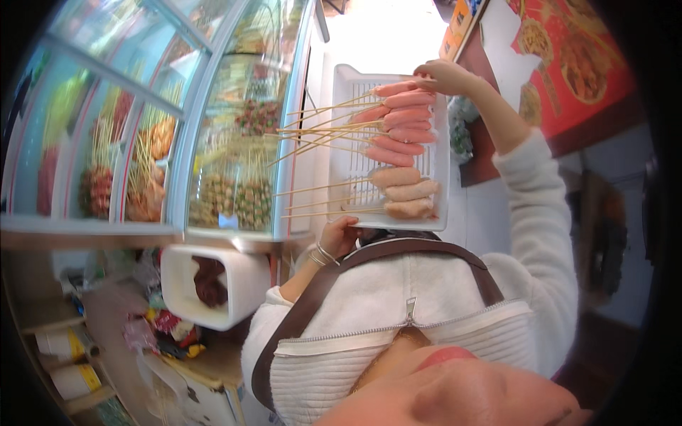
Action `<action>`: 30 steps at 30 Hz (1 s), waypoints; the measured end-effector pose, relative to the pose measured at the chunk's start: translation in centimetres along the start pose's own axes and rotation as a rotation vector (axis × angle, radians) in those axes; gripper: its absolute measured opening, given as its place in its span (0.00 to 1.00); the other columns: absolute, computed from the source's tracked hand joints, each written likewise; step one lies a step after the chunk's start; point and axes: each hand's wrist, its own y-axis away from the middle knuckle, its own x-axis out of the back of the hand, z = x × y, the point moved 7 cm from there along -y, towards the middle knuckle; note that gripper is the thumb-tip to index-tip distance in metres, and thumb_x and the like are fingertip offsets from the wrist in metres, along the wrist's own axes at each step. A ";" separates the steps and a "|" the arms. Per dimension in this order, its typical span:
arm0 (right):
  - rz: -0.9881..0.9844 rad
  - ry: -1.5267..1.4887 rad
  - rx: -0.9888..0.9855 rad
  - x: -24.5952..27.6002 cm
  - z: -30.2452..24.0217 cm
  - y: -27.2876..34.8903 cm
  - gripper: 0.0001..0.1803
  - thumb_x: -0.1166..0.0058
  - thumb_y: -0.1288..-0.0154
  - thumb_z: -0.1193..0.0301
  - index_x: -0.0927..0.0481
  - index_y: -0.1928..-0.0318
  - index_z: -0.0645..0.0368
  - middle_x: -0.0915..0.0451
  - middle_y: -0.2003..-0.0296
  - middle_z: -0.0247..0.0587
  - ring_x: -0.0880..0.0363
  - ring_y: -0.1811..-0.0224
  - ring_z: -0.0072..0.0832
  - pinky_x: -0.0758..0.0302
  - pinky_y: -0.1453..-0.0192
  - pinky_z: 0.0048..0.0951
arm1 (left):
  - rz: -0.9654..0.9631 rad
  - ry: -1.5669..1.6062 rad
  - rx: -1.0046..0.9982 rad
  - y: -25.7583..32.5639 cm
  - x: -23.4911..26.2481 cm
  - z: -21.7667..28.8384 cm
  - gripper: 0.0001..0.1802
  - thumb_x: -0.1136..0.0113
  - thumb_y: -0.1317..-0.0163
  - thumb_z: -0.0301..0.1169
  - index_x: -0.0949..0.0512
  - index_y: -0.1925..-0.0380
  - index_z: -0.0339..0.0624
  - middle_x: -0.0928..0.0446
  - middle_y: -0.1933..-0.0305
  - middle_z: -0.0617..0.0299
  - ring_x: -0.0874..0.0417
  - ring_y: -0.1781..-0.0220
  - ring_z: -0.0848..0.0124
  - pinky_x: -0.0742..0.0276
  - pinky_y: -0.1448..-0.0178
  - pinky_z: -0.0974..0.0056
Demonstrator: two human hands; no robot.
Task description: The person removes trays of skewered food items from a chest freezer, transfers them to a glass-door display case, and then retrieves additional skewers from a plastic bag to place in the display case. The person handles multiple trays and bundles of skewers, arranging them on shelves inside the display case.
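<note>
In the head view, the left hand (339, 236) grips the near edge of a white slotted plastic tray (349, 85), its fingers curled and clamped on the rim, thin bangles at the wrist. The tray is held up in front of the chest, just beside a glass-fronted display case (234, 142) on its left.

On the tray lies a row of skewered sausages (401, 135). The upper ones are smooth, glossy and pink-red, packed side by side and touching. The three lowest, the pale sausages (410, 190), are beige and duller, also side by side. All sit toward the tray's right side, while their thin wooden sticks (320, 135) run left, past the tray's edge toward the case, some crossing one another.

The right hand (444, 74) reaches to the far end of the tray, fingers drawn together and pinched on the topmost pink sausage. Its arm is in a cream knit sleeve (543, 220).

Behind the case glass stand more skewers of meat and vegetables. Below the case a white box (238, 284) holds something dark red. A red poster (575, 64) with food pictures hangs on the wall to the right.
</note>
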 end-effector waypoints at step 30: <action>-0.108 -0.575 0.314 6.5 19.0 -79.2 0.22 0.47 0.41 0.62 0.29 0.49 0.61 0.22 0.63 0.42 0.26 0.63 0.25 0.29 0.59 0.25 | 0.676 0.144 -0.605 -37.4 8.8 45.0 0.13 0.48 0.43 0.26 0.29 0.59 0.29 0.25 0.60 0.53 0.22 0.60 0.66 0.26 0.53 0.64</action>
